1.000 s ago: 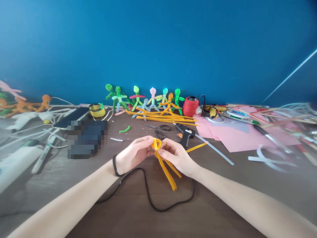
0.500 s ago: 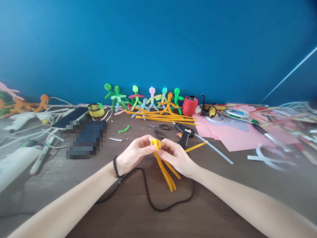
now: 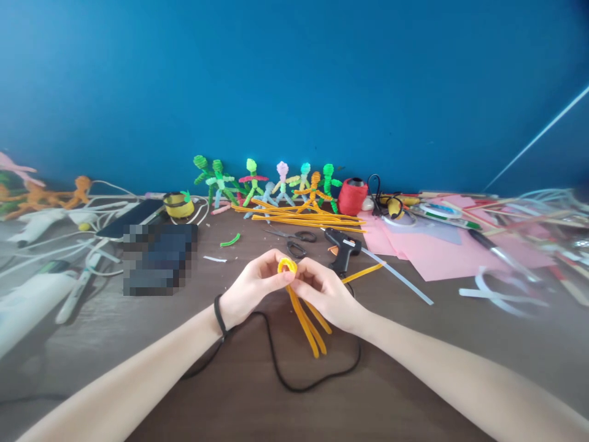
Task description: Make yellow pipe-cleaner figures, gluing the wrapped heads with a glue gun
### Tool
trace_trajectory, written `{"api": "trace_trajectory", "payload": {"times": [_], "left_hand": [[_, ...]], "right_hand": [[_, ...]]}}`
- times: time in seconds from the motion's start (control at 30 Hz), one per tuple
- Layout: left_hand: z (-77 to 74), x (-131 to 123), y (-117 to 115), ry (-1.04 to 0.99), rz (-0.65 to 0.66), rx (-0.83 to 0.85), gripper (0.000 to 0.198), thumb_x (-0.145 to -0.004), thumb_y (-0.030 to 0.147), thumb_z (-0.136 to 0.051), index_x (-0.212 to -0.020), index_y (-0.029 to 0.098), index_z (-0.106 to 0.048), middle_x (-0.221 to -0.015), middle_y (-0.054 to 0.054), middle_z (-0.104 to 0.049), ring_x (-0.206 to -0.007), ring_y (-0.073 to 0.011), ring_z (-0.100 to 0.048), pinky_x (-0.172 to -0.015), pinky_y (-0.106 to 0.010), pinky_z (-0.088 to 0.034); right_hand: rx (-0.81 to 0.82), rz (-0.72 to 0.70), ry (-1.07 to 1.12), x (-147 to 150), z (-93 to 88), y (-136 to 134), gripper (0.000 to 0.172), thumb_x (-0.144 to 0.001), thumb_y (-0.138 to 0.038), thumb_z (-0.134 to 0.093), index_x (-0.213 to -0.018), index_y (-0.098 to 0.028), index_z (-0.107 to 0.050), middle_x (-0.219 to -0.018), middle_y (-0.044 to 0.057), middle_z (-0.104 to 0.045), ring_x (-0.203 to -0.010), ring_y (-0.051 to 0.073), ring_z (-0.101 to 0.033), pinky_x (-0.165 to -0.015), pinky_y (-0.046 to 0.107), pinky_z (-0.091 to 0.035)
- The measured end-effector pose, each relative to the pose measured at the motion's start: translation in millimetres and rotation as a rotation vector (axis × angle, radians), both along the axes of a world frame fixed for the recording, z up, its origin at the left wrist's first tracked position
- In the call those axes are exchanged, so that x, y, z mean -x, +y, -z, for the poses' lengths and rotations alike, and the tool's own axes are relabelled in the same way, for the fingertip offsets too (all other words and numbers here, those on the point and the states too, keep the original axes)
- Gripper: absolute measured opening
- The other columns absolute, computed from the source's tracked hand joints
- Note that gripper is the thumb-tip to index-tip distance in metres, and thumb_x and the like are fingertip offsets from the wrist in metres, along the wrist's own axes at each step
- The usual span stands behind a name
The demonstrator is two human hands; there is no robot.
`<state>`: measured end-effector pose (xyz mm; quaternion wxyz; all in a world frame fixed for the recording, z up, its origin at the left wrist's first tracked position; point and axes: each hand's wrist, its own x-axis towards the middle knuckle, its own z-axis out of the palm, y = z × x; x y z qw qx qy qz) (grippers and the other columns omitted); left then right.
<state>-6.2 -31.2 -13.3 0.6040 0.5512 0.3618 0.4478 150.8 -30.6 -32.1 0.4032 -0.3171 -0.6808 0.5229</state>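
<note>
Blue wall behind; dark table below; pink paper on right side; left hand and right hand meet mid-table, thumbs and fingers of both pinched on yellow fuzzy-wire piece; its curled loop sits between both hands' fingertips, left thumb at loop's lower edge, strands trailing below; black glue gun beyond right hand; scissors just beside it; green scrap beyond left hand.

Blue wall, thin pale diagonal line at right, dark brown tabletop
</note>
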Motion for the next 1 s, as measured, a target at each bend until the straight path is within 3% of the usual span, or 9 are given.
{"api": "trace_trajectory", "payload": {"times": [0.57,0.77,1.0], "left_hand": [[3.8,0.4,2.0,-0.086,0.032,0.008,0.015,-0.069,0.016,-0.066,-0.08,0.017,-0.056,-0.079,0.001,-0.057,-0.075,-0.011,-0.051,-0.072,-0.024,-0.038],[6.0,-1.8,2.6,-0.046,0.037,-0.049,0.026,-0.066,0.013,-0.068,-0.086,0.019,-0.054,-0.085,0.001,-0.056,-0.081,-0.0112,-0.051,-0.073,-0.024,-0.04],[3.3,-2.9,-0.2,-0.123,0.0,-0.017,0.031,-0.07,0.014,-0.064,-0.095,0.022,-0.049,-0.09,0.002,-0.057,-0.083,-0.0103,-0.052,-0.075,-0.024,-0.042]], "right_hand": [[0.019,0.071,0.039,0.5,0.0,1.6,0.015,-0.077,-0.029,-0.058,-0.076,-0.018,-0.048,-0.066,-0.003,-0.049,-0.06,0.01,-0.046,-0.055,0.022,-0.037],[0.029,0.07,0.087,0.4,0.0,1.4,0.009,-0.08,-0.026,-0.053,-0.079,-0.018,-0.048,-0.072,-0.001,-0.051,-0.067,0.01,-0.049,-0.062,0.023,-0.041],[-0.09,0.077,0.065,-3.2,-4.5,2.5,0.009,-0.081,-0.02,-0.049,-0.089,-0.018,-0.052,-0.083,0.002,-0.054,-0.075,0.012,-0.051,-0.07,0.026,-0.043]]}}
